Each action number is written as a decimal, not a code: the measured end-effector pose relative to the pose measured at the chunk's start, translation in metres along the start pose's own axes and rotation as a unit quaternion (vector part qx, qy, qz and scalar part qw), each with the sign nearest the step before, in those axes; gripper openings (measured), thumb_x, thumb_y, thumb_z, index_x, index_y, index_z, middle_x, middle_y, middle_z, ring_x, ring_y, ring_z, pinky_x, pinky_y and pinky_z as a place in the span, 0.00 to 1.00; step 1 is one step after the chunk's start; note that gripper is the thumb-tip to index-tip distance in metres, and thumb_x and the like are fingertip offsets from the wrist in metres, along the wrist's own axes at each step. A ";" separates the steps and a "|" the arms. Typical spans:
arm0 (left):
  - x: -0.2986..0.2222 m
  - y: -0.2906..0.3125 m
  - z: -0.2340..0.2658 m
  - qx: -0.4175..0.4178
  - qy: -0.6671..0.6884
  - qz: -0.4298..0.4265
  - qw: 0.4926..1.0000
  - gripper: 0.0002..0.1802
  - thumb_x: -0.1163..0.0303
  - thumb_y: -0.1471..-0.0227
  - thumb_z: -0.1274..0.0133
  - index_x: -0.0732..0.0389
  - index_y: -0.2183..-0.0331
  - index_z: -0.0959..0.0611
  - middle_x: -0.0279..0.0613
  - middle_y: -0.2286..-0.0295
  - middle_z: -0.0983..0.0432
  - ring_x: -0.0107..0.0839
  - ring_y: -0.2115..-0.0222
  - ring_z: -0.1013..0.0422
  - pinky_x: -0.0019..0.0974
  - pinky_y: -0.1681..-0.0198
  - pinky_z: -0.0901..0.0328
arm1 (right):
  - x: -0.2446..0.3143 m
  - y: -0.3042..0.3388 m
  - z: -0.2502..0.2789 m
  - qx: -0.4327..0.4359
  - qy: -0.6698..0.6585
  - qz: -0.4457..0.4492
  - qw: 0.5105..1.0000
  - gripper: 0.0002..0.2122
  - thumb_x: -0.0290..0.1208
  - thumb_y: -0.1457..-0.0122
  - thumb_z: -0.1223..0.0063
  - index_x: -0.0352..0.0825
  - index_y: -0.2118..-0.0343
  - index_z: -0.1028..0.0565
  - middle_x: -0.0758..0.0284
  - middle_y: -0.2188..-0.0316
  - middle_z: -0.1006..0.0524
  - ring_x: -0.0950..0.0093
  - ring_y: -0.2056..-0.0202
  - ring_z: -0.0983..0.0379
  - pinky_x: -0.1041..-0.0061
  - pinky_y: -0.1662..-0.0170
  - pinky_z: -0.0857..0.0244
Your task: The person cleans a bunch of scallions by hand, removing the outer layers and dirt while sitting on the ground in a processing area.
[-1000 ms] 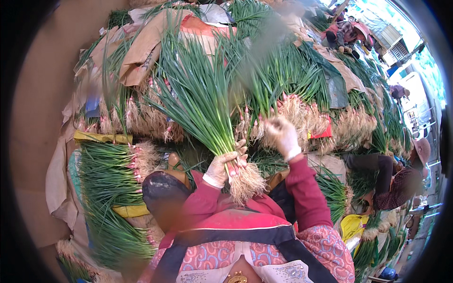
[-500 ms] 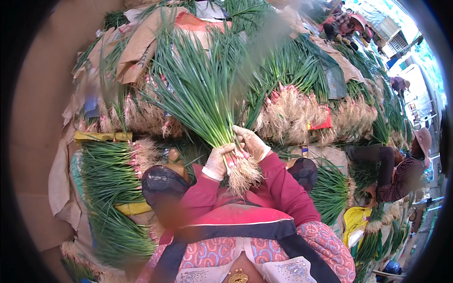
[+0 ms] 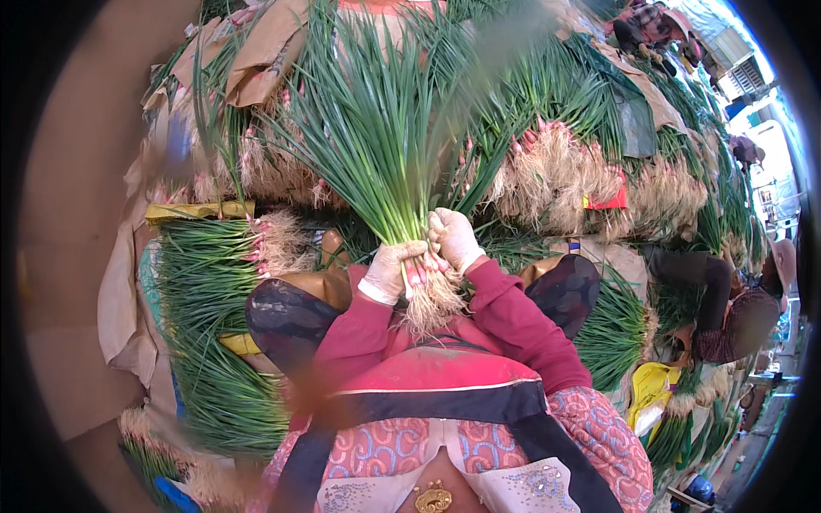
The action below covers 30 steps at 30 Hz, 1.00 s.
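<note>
A big bunch of spring onions point(image 3: 386, 175) stands upright before my chest, its green leaves fanning away from me, its pink-white bulbs and straggly pale roots hanging toward my lap. My left hand point(image 3: 392, 268), in a pale glove, is wrapped round the stems just above the bulbs. At the bunch's right side my gloved right hand point(image 3: 455, 238) is closed, fingers curled against the stems by the bulbs. What exactly lies inside those right fingers is partly hidden.
Piled spring onions point(image 3: 556, 171) with matted roots line the far side. More bundles point(image 3: 209, 265) lie to my left and to my right point(image 3: 611, 329). Brown sacking point(image 3: 265, 56) and a yellow bag point(image 3: 652, 392) lie among them. Other people point(image 3: 731, 329) sit along the right.
My right hand has shifted slightly up and its fingers have curled tighter at the bunch. The left keeps its grip. The view has tilted a little, sliding the surroundings rightward.
</note>
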<state>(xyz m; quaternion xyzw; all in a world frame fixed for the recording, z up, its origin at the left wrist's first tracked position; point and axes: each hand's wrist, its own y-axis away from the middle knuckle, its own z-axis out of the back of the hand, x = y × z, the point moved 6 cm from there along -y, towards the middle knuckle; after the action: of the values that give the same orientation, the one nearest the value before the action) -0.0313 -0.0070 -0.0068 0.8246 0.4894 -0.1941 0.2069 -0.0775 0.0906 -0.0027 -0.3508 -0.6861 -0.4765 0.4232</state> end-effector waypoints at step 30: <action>-0.024 0.066 -0.022 0.020 0.078 -0.029 0.996 0.39 0.76 0.56 0.49 0.57 0.43 0.45 0.39 0.65 0.31 0.36 0.64 0.30 0.48 0.63 0.31 | -0.120 -0.040 0.067 -0.241 0.163 -0.132 0.948 0.23 0.43 0.50 0.47 0.22 0.66 0.29 0.56 0.76 0.25 0.69 0.80 0.27 0.71 0.74 0.33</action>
<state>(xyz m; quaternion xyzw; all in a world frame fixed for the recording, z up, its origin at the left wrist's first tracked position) 0.0191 -0.0417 0.0344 0.8269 0.5236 -0.1443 0.1460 -0.0820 0.1332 -0.1397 -0.2659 -0.5133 -0.7298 0.3652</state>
